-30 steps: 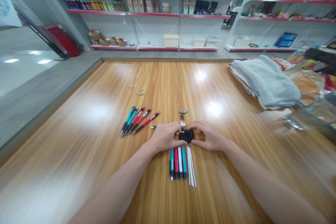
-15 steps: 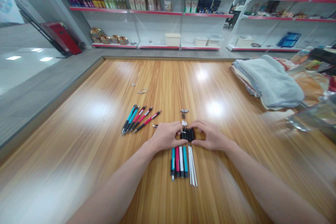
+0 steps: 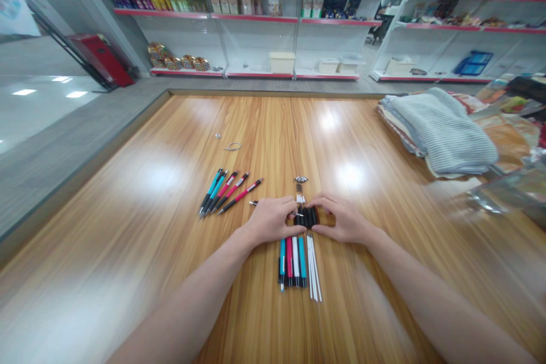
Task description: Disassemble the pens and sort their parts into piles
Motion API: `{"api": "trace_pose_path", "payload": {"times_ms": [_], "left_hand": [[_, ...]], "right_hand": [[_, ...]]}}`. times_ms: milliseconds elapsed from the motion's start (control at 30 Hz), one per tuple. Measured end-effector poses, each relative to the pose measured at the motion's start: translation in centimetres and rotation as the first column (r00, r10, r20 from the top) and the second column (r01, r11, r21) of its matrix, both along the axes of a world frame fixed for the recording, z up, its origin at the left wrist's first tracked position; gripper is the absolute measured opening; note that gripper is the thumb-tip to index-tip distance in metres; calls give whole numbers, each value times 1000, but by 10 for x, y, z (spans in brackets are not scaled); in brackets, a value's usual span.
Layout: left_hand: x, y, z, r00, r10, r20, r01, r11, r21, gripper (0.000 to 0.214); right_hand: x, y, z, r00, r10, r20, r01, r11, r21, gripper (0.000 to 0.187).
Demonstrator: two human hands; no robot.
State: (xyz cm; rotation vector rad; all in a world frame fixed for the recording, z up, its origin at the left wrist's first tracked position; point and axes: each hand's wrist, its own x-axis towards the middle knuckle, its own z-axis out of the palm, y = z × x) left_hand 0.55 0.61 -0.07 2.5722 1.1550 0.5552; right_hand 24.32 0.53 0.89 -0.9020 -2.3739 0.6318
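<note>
My left hand (image 3: 273,220) rests on the table with a pen (image 3: 300,214) held in it; the pen's tip shows beyond the fingers and its other end pokes out behind. Between my hands lies a row of black pen grips (image 3: 307,217). My right hand (image 3: 343,220) curves its thumb and fingertips around the row's right end. Below are turquoise, pink and white pen barrels (image 3: 295,259), side by side, and several thin white refills (image 3: 314,270). Above the grips sit small white pieces (image 3: 300,199), springs (image 3: 299,187) and silver pen tips (image 3: 301,179), lined up.
Several turquoise and pink pens (image 3: 228,193) lie fanned out to the left. Farther back are a thin looped strip (image 3: 232,147) and a small silvery bit (image 3: 218,135). Folded cloths (image 3: 443,128) and a transparent container (image 3: 507,193) occupy the right side. Stocked shelves (image 3: 256,20) stand beyond the table.
The view has shifted very slightly. Both hands keep nearly the same places around the black pen grips, and the laid-out parts look unchanged.
</note>
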Motion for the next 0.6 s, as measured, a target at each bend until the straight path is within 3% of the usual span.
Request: {"api": "trace_pose_path", "payload": {"times_ms": [600], "left_hand": [[-8, 0, 1, 999, -45, 21, 46, 998, -40, 32]], "right_hand": [[1, 1, -4, 1000, -8, -5, 8, 1000, -4, 50]]}}
